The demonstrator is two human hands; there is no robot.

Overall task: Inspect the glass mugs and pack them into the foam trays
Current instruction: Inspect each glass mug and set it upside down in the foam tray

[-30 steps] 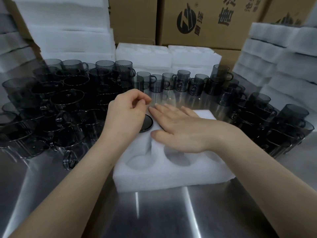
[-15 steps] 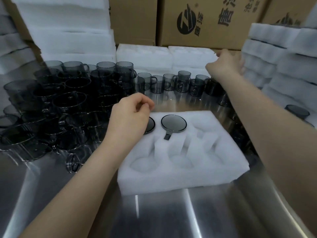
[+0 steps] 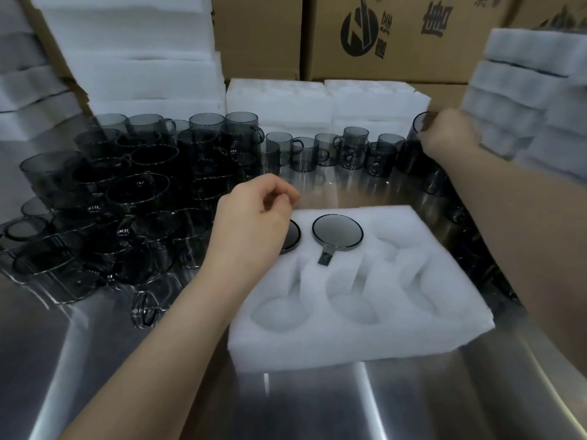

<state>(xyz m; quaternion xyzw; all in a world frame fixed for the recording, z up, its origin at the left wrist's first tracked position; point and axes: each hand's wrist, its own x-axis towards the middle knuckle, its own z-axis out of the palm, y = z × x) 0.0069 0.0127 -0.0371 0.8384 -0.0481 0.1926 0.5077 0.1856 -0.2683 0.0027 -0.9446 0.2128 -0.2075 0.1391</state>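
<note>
Steel table, cardboard boxes and foam stacks behind. Right hand grips a blurred glass mug at the back; left hand, loosely curled, empty, half-hides a packed mug in the foam tray

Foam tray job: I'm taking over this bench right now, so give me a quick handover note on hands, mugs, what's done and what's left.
Hands: the left hand is loosely curled, holds nothing and hovers above the foam tray at its far-left corner. The right hand grips one mug at the table's far right.
Done: the left mug and the middle mug sit in the tray's far row.
Left: four pockets are empty. Many loose mugs wait on the left and along the back.
</note>
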